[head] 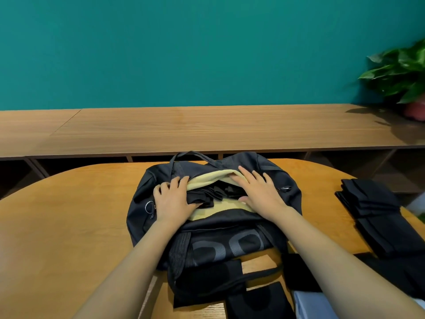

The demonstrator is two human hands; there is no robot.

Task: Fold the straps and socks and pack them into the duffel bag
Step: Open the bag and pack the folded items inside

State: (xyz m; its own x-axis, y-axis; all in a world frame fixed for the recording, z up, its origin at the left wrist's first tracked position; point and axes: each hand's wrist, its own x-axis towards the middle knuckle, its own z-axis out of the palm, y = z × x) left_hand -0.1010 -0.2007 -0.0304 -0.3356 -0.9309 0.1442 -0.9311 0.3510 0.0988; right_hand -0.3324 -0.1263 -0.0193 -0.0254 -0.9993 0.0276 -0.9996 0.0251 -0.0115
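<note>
Resting on the worktop (69, 226), the dark duffel bag (230, 225) gaped open; a folded black stack (368, 203) lay well right. Left grip (174, 201) and right grip (259, 192) — both splayed flat — pressed its mouth, black folded pieces (207, 196) inside.

The person is bare-armed: the left forearm (128, 268) and the right forearm (333, 254) are uncovered from the lower edge of the view to the wrists, slim and smooth. The left hand (174, 201) and the right hand (259, 192) are bare too, with slender fingers (245, 173); finer detail is too blurred to make out.
</note>
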